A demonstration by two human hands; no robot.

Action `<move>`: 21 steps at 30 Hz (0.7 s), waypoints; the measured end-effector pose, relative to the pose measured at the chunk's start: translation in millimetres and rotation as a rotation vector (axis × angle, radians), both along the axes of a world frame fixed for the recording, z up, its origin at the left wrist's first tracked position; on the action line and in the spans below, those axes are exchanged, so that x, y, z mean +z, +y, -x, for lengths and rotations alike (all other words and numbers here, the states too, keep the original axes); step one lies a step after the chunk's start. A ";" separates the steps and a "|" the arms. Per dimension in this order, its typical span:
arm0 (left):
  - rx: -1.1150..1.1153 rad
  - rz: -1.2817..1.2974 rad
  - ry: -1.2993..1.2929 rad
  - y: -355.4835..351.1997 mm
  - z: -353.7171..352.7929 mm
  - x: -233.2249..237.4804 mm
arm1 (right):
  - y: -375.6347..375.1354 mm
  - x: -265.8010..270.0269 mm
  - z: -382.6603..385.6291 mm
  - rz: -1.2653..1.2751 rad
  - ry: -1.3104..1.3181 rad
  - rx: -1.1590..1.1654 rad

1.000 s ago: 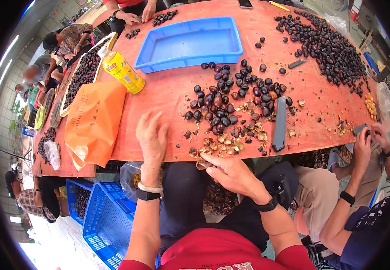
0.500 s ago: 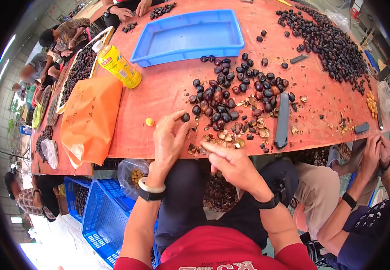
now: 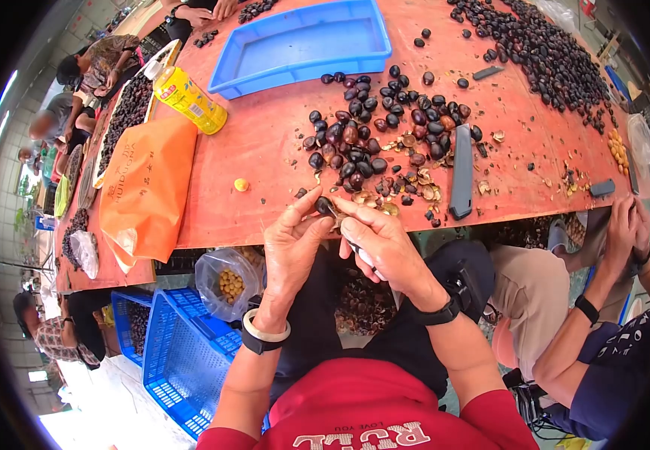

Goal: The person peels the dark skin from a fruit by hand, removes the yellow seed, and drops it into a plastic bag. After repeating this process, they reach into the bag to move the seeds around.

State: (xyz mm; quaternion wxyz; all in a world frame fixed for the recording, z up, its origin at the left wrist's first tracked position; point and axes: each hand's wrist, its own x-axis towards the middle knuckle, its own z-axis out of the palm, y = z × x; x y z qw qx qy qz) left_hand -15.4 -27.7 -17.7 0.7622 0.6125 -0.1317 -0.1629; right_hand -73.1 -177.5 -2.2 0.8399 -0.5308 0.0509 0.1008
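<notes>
My left hand (image 3: 295, 247) pinches a dark brown nut (image 3: 325, 206) between thumb and fingertips, just over the table's near edge. Meeting it there, my right hand (image 3: 385, 244) is closed around a small knife (image 3: 365, 259), whose black and white handle shows below the fingers. The blade end is mostly hidden by the fingers at the nut. Beyond my hands lies a loose heap of glossy dark nuts (image 3: 351, 135), with broken shell pieces (image 3: 426, 187) beside it. One peeled yellow kernel (image 3: 242, 184) rests to the left.
A blue tray (image 3: 302, 45) stands behind the heap. Left are a yellow bottle (image 3: 190, 97) and an orange bag (image 3: 145, 191); right, a grey bar-shaped object (image 3: 461, 172) and a larger nut pile (image 3: 543, 60). Below are a blue crate (image 3: 190, 360) and a bag of kernels (image 3: 229, 285). A co-worker's hands (image 3: 625, 232) are at right.
My hands have come together at the nut; the right hand's knife has moved left against it. The view has shifted slightly, showing the bag of kernels more fully.
</notes>
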 end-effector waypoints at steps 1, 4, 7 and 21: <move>0.000 -0.001 0.000 -0.6 0.8 1.0 | -0.5 0.1 -0.2 -0.026 0.015 -0.012; 0.054 -0.003 0.038 -0.5 3.0 4.2 | -1.3 1.6 0.6 -0.052 0.022 -0.009; 0.070 0.017 0.043 1.1 1.2 1.9 | -0.5 4.0 2.1 -0.040 0.017 0.010; 0.013 0.119 0.043 2.5 -2.6 2.1 | -0.4 5.7 4.0 0.005 0.019 0.048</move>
